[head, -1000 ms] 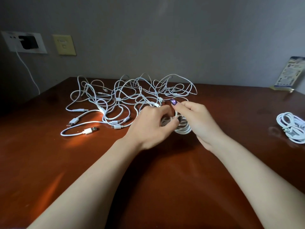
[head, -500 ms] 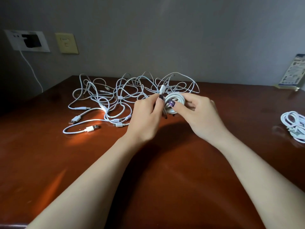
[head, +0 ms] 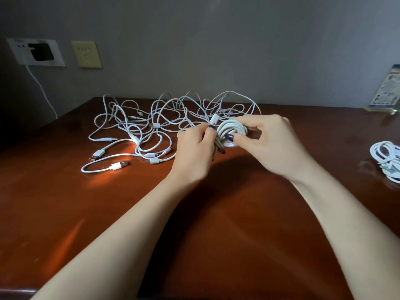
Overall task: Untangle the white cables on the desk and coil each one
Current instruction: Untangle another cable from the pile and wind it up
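Two hands are in the middle of the frame, the left hand (head: 194, 154) and the right hand (head: 273, 146). They share one coiled cable (head: 232, 127). Behind lies one tangle of cables (head: 151, 126); how many are in it I cannot tell. One cable bundle (head: 386, 160) is at the right edge. At upper left are one white wall plate (head: 57, 55) and one yellow wall plate (head: 86, 54); at upper right, one printed card (head: 387, 89).

Coiled cable (head: 232, 131), earlier low over the desk (head: 108, 213), now higher and upright in the right hand (head: 272, 146).
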`<state>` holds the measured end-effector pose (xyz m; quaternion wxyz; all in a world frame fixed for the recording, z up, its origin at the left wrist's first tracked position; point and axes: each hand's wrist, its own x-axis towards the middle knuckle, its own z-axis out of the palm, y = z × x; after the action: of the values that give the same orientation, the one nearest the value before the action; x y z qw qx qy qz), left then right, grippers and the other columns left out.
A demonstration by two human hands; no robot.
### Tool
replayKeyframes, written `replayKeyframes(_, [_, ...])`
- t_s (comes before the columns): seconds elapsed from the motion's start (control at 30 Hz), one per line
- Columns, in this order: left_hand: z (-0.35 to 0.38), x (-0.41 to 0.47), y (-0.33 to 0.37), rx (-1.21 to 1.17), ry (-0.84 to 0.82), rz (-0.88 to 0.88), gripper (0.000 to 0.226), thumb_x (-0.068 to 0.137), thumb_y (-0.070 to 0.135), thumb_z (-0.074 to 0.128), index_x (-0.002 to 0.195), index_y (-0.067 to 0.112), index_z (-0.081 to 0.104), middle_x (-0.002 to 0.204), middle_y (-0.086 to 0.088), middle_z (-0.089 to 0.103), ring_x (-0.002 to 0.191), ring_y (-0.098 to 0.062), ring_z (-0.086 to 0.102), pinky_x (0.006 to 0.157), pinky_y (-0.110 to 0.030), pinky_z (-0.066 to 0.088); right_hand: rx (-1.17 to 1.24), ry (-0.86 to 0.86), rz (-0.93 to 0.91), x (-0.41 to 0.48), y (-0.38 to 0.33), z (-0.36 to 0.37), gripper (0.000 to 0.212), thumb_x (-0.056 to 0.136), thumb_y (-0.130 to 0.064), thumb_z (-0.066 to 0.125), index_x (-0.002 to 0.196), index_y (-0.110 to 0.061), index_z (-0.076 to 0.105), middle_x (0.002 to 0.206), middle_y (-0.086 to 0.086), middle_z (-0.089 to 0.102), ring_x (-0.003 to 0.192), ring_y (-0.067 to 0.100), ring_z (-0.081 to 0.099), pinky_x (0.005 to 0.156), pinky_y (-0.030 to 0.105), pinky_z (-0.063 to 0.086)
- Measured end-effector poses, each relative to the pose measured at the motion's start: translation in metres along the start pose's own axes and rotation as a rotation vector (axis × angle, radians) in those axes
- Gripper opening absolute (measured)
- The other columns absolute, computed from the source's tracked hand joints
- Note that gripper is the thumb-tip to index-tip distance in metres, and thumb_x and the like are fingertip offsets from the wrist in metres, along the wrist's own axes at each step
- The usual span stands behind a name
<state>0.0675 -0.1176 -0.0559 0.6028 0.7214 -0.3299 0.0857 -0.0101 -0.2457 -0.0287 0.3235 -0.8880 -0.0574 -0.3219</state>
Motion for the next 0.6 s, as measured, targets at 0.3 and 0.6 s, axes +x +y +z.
replayKeyframes(0.3, [0.0,-0.004,0.008,-0.121,-0.136,-0.051,0.03,0.082,0.019,0.037,0.072,-0.007,0.047,0.063,-0.012,0.048,0.059,-0.016,0.039,0.056,-0.033,0.032,-0.028,0.072,-0.073,0.001,0.005,-0.003,0.022,0.081,-0.018,0.061,0.099,-0.019,0.075,0.088,0.0,0.073,0.08,0.037,0.063,0.07,0.044,0.05])
replayKeyframes(0.6, [0.006,-0.01,0.009,-0.249,-0.056,-0.143,0.022,0.097,0.008,0.041,0.118,0.011,0.047,0.072,-0.002,0.052,0.055,-0.003,0.045,0.053,-0.017,0.039,0.038,0.096,-0.043,0.001,0.011,-0.001,0.025,0.083,-0.009,0.064,0.104,-0.017,0.074,0.09,-0.033,0.064,0.09,0.009,0.066,0.08,0.034,0.052])
